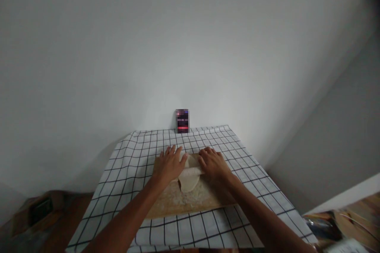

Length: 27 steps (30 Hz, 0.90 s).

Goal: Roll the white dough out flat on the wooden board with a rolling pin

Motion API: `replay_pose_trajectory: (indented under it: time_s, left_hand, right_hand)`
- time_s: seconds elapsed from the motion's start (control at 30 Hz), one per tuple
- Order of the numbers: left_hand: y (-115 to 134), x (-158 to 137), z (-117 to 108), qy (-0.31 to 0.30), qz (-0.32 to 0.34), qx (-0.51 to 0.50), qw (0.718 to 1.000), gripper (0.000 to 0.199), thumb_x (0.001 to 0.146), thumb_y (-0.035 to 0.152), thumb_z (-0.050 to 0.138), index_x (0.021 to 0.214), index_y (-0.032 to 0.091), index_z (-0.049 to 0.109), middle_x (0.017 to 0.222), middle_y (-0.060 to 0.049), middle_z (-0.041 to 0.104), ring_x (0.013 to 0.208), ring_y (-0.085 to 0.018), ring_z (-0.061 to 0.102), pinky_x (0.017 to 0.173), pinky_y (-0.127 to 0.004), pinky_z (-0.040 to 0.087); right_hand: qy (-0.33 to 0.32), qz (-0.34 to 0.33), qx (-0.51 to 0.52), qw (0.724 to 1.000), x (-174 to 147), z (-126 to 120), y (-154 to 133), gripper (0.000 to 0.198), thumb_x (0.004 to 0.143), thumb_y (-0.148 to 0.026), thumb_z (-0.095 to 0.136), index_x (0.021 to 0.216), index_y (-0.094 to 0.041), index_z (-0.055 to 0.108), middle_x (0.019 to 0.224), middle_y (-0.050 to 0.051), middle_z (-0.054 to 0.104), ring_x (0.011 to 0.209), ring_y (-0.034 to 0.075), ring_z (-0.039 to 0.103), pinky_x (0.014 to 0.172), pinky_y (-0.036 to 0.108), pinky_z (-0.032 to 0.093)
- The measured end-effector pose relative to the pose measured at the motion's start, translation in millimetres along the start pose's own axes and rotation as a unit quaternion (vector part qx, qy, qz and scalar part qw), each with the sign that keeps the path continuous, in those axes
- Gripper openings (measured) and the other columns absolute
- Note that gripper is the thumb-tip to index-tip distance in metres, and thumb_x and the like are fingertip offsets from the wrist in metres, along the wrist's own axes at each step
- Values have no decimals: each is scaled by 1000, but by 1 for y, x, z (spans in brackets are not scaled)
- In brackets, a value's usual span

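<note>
A pale rolling pin [190,171] lies crosswise over a flattened sheet of dough [189,184]. The dough rests on a flour-dusted wooden board [169,208]. On the pin's left end lies my left hand [171,163], its fingers stretched forward and spread, its thumb toward the middle. My right hand [214,165] covers the pin's right end, with fingers bent and close together. Both palms hide the pin's ends. Part of the dough shows beyond the pin, and a rounded flap of it hangs toward me.
A white cloth with black grid lines [118,180] covers the table. At the back, a phone-like item with a blurred screen [182,121] leans against the white wall [190,47]. A brown box [38,209] stands low at left; assorted items [341,225] lie low at right.
</note>
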<state>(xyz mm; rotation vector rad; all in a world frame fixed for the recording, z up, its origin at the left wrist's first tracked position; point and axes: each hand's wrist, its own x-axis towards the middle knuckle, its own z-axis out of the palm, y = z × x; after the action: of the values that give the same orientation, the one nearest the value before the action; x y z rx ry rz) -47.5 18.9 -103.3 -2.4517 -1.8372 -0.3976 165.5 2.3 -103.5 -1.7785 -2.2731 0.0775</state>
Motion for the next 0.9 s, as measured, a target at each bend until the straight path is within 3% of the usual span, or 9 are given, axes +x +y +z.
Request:
replay_pose_trajectory:
  time_s: [0.13,0.23,0.33,0.43,0.53,0.67,0.77,0.9]
  left_hand:
    - [-5,12,3,-6,-16,-3,1000,53,111,54,36,140,21,66,154,-14,63,144,-37,56,117,-65,45]
    - [-2,8,1,3,-17,1,1000,53,111,55,36,138,21,67,152,-14,65,143,-36,57,118,-63,45]
    - [4,-3,-3,13,-1,9,1000,54,111,53,39,144,20,65,158,-15,60,149,-38,52,122,-64,40]
    - [9,-17,-4,28,25,13,999,56,111,53,40,149,19,63,161,-15,56,153,-40,47,124,-65,37]
    - [11,-38,-1,65,51,15,996,55,111,52,40,150,21,62,162,-14,56,155,-38,45,126,-65,35]
    - [13,-63,3,94,67,13,993,51,110,48,44,149,22,63,163,-12,54,156,-36,44,128,-65,33]
    - [14,-63,1,68,55,19,996,52,110,48,43,150,22,62,164,-13,53,156,-37,43,128,-67,32]
    - [15,-36,-8,12,3,32,999,53,109,51,44,152,23,61,164,-15,52,156,-40,42,125,-69,34]
  right_hand:
    - [-24,-18,9,1000,21,3,6,42,112,-39,36,135,-21,66,142,12,67,133,27,60,107,44,47]
    - [-24,-23,10,999,16,6,7,45,113,-38,34,142,-23,64,155,13,60,145,28,53,116,48,42]
    - [13,-17,4,1000,-5,11,4,47,113,-37,33,145,-25,64,161,11,57,152,28,47,124,51,36]
    - [56,-6,4,998,-33,18,-3,47,111,-36,34,143,-24,66,159,9,60,150,28,51,123,51,40]
    - [76,7,2,997,-60,27,-11,50,111,-35,31,145,-23,66,160,9,59,150,29,53,122,53,42]
    - [81,6,-4,997,-81,34,-17,54,111,-39,31,154,-22,59,165,11,52,154,30,47,127,57,36]
    - [56,0,4,998,-72,30,-14,54,112,-40,29,153,-24,59,165,9,53,155,29,46,127,56,35]
    - [17,-15,15,1000,-33,19,-5,54,113,-38,26,150,-23,62,164,11,55,155,27,46,126,53,35]
